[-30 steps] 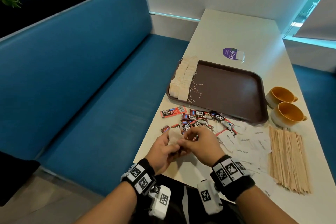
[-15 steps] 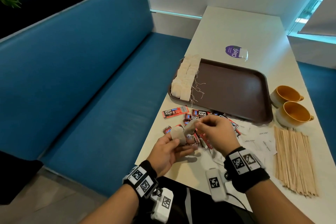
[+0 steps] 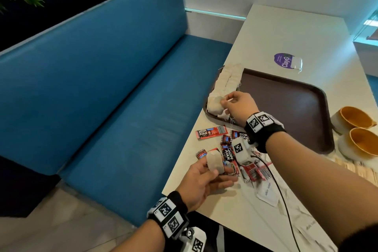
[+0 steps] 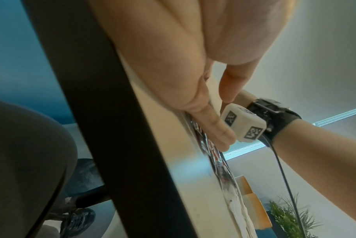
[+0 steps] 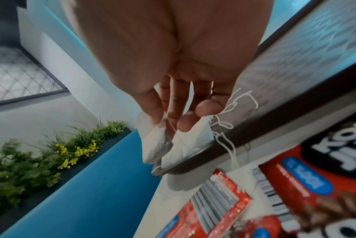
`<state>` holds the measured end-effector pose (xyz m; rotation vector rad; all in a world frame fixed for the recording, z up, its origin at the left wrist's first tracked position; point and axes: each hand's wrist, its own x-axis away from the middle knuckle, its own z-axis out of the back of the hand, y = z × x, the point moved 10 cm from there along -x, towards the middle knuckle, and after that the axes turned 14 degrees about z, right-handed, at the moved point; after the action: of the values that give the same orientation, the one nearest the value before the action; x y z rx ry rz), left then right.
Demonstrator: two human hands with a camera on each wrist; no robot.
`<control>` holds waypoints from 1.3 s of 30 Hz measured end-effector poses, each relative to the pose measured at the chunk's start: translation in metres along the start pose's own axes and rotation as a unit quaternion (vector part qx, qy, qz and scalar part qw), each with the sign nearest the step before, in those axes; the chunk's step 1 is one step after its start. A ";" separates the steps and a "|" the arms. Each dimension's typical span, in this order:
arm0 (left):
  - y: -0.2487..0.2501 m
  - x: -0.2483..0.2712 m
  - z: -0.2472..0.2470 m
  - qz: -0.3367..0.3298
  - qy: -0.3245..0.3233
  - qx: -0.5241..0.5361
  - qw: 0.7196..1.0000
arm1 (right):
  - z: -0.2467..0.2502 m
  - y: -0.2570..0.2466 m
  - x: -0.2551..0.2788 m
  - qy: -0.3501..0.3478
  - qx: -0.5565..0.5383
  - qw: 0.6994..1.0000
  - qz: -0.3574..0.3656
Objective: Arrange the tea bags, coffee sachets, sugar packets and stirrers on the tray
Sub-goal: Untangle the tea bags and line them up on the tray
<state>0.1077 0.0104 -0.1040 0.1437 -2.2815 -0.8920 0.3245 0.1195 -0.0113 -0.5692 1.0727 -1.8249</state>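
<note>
A brown tray (image 3: 286,98) lies on the white table, with a row of tea bags (image 3: 227,82) along its left edge. My right hand (image 3: 224,102) pinches one tea bag (image 3: 214,106) at the near end of that row, over the tray's near-left corner. In the right wrist view its thumb and fingers (image 5: 183,125) pinch the bag (image 5: 154,145) by its top, just above the tray rim (image 5: 254,141). My left hand (image 3: 212,172) holds another tea bag (image 3: 214,161) near the table's front edge. Red coffee sachets (image 3: 210,132) lie scattered between hand and tray.
White sugar packets (image 3: 268,194) lie under my right forearm. Two yellow cups (image 3: 353,116) stand to the right of the tray, with wooden stirrers (image 3: 360,170) below them. A purple sticker (image 3: 284,61) sits beyond the tray. A blue bench (image 3: 122,88) runs along the table's left.
My right hand left the left hand and carried a tea bag forward to the tray's near-left corner. The left hand stayed near the front edge with its own tea bag.
</note>
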 end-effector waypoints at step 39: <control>0.009 0.007 -0.003 -0.037 0.007 0.071 0.997 | -0.011 -0.021 0.103 -0.098 -0.023 0.994 0.033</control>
<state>0.1055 0.0134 -0.0930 0.2991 -2.3387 -0.7620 0.2576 0.0381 -0.0046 -0.7152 0.9905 -1.6538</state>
